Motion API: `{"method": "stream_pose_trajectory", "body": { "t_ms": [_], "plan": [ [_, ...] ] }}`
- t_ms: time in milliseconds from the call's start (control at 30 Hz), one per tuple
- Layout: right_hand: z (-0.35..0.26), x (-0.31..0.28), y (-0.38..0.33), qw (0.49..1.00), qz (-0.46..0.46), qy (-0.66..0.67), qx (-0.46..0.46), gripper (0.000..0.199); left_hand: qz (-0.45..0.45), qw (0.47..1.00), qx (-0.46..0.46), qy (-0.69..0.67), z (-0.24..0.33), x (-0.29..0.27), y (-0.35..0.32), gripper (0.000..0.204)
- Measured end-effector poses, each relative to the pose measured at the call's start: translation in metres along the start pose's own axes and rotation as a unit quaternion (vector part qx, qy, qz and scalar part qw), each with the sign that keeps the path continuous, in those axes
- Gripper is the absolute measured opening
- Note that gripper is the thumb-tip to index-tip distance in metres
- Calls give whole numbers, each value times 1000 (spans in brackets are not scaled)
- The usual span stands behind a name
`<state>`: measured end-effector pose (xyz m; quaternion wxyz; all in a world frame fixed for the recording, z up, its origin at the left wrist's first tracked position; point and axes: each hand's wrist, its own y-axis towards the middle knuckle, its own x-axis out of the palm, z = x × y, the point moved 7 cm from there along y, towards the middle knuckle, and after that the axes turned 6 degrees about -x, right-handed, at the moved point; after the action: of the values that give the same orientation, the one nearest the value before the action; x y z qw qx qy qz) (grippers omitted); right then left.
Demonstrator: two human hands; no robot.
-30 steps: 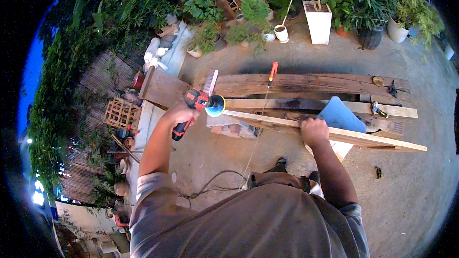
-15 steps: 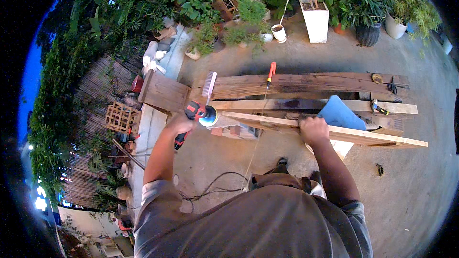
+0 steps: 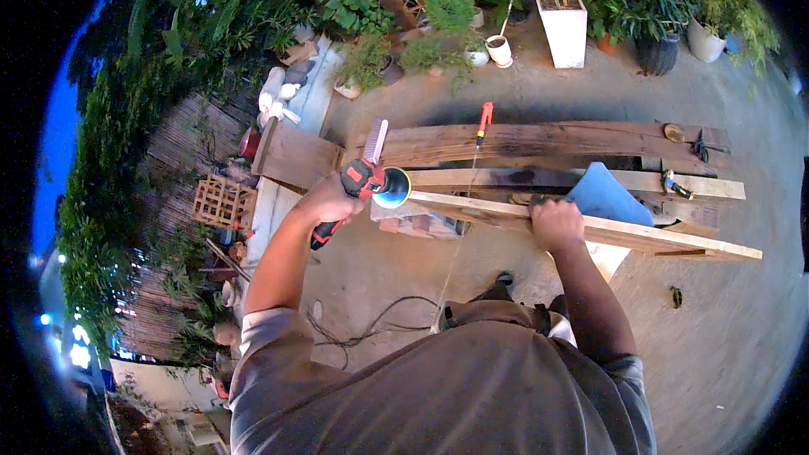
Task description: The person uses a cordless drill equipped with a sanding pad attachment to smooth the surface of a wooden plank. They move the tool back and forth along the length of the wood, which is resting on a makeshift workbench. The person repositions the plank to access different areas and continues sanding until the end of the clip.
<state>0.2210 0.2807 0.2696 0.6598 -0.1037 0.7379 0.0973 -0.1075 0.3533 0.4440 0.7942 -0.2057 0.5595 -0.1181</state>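
My left hand is wrapped round the grip of a red and black cordless power tool with a round sanding or polishing pad, blue with a yellow rim. That pad is right by the left end of a long wooden board standing on its edge; whether they touch I cannot tell. Farther along, my right hand is closed over the board's upper edge. Behind it a blue cloth or sheet hangs by the board. A brush with pale bristles lies beyond the tool.
Dark planks and a lighter beam lie beyond the board. An orange-handled tool with a cord rests on the planks. A wooden box stands left. Bricks sit beneath the board; a black cable curls on the floor.
The power tool in my left hand has moved right and slightly away from me, its pad nearer the board's end. My right hand keeps its hold. The whole view has shifted slightly.
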Motion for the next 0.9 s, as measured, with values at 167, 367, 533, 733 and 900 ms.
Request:
{"method": "stream_pose_trajectory", "body": {
  "t_ms": [167,367,533,733,900],
  "plan": [
    [0,1,3,1000,15,-3,-9,19,14,999,-6,34,0,0,4,13],
    [1,1,2,999,40,-14,-8,18,17,999,-10,32,-4,3,8,16],
    [-1,2,3,1000,27,-11,-1,19,0,1000,3,-2,7,10,-1,15],
    [1,13,5,1000,8,7,13,21,15,997,-6,76,23,10,-7,16],
    [0,6,1,1000,-3,17,3,23,19,995,48,85,8,14,7,17]
  ]
}}
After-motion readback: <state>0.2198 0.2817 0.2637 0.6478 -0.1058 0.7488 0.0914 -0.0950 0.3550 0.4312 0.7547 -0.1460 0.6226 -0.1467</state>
